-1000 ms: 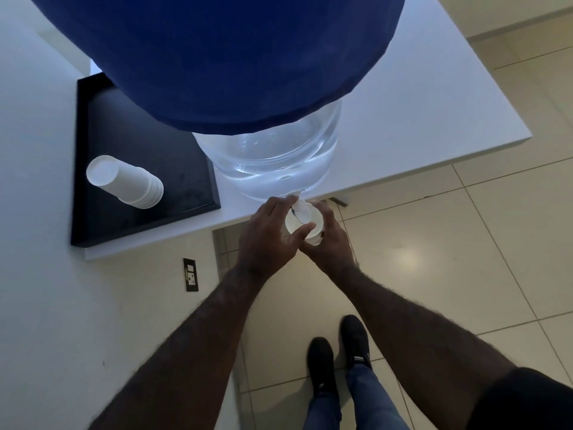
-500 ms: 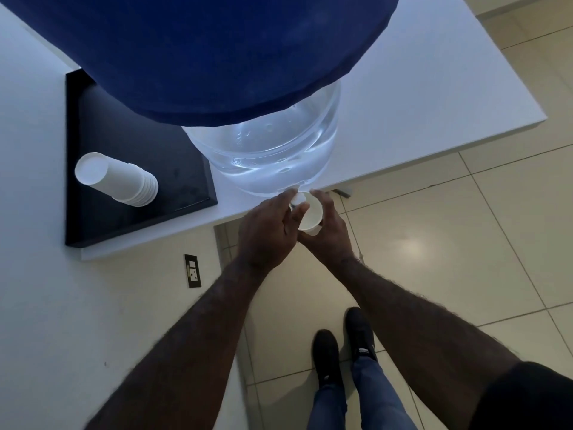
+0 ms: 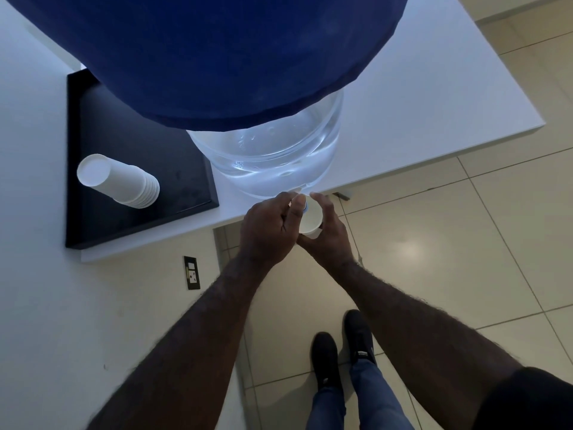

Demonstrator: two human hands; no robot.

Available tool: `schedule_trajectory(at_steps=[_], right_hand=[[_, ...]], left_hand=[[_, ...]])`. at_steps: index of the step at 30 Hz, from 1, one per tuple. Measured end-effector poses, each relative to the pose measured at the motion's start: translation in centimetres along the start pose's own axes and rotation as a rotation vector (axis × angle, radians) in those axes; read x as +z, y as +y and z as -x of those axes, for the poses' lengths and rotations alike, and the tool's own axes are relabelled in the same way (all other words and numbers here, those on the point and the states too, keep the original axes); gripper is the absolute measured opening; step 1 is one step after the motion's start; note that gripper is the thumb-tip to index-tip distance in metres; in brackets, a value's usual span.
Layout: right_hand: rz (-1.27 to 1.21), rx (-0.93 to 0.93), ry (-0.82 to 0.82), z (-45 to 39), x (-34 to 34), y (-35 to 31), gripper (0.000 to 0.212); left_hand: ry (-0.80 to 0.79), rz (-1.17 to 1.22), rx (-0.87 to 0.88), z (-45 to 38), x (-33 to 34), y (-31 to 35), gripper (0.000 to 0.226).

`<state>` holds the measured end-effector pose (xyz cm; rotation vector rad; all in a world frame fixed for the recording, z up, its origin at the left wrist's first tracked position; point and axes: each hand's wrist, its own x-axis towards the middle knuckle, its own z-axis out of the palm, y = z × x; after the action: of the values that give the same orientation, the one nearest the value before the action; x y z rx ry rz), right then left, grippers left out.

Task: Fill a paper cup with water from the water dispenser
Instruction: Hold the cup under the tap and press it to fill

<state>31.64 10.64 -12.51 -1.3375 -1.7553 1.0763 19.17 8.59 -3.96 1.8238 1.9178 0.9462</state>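
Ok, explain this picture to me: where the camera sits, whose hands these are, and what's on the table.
The camera sits on a person's head, looking down at their own bare arms and shoes. The right hand holds a paper cup at the table edge, under the big water jug with its blue cover. The left hand reaches over the cup's top, apparently at the tap, which is hidden. To the left, a stack of cups lies on a black tray.

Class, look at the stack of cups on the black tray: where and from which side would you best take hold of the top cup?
Grip the top cup's side wall from above. The stack of cups stands upside down on the black tray, so the rim is buried.
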Motion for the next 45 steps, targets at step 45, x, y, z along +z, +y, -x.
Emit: schedule_trajectory(at_steps=[45], right_hand=[[0.011,-0.003,-0.023,0.05,-0.31,-0.46,0.082]], left_hand=[[0.036,0.031,-0.017,0.2,0.7,-0.06,0.042]])
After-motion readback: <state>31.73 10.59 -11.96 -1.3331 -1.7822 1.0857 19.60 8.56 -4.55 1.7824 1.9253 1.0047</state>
